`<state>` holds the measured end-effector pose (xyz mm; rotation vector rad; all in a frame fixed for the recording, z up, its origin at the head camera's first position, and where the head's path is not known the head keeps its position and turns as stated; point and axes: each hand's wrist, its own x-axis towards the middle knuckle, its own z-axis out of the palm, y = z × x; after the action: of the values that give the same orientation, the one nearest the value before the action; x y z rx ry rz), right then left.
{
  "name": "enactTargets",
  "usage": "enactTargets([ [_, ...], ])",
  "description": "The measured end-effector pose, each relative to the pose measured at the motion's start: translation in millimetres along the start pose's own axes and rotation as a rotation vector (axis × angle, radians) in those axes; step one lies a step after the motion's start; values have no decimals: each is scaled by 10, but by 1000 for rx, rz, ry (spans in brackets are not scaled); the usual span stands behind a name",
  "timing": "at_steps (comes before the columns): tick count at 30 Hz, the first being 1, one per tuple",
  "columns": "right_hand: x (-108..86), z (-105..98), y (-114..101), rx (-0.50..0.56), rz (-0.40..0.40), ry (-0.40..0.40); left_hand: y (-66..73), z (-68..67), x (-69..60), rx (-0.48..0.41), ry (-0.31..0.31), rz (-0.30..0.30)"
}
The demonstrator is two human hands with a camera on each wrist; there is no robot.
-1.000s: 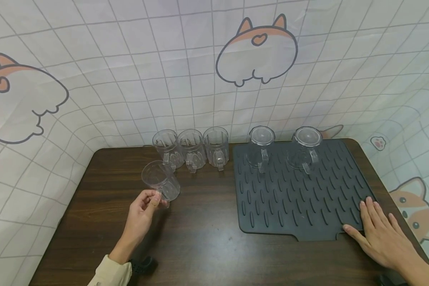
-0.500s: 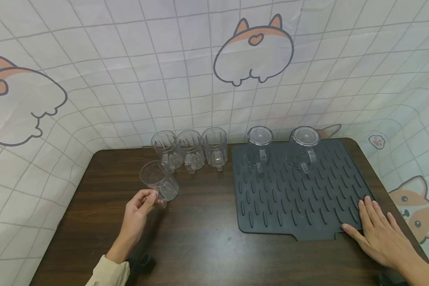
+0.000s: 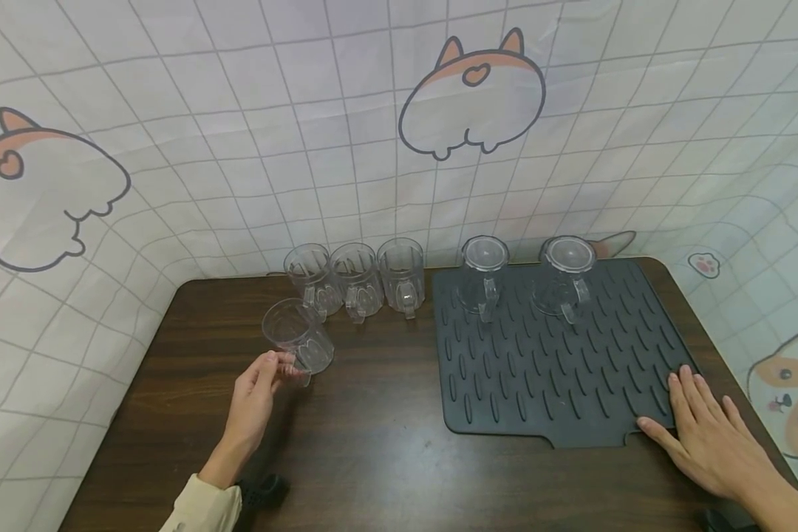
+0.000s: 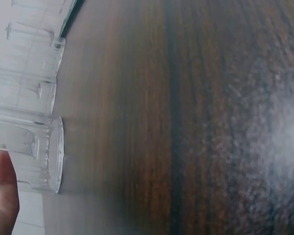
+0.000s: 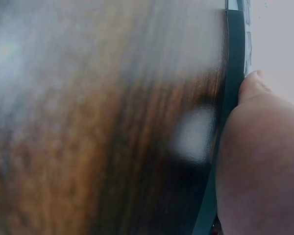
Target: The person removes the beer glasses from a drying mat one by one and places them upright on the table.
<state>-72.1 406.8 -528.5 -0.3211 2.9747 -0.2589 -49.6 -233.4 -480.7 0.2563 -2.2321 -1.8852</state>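
The left-hand grip (image 3: 251,399) is extended low over the wood-grain counter (image 3: 386,480) from a cream cuff (image 3: 205,506), its fingers curled at the handle (image 3: 302,377) of a clear glass mug (image 3: 311,346); whether the handle is pinched cannot be told. The right-hand grip (image 3: 711,440) is laid palm-down, thumb spread, across the near corner of a dark ridged mat (image 3: 539,391). The transparent mug is seen upright on the counter, wide mouth up, just in front of three similar mugs (image 3: 359,284).
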Motion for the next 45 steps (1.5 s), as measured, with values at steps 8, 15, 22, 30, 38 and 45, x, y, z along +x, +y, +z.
enactTargets([
  [8,-13,9,-3,-5,-11,11,42,-44,11,-50,113,-3],
  [15,-15,16,3,-5,-7,18,148,-99,19,-132,135,11],
  [22,-8,7,4,5,-5,10,299,-123,38,-270,140,49],
  [30,-7,6,4,13,-2,2,472,-45,53,-313,80,138],
  [38,0,-22,-3,21,-2,-3,595,124,79,-355,-51,249],
  [45,-3,-56,-8,33,-5,-12,662,324,100,-344,-110,288],
])
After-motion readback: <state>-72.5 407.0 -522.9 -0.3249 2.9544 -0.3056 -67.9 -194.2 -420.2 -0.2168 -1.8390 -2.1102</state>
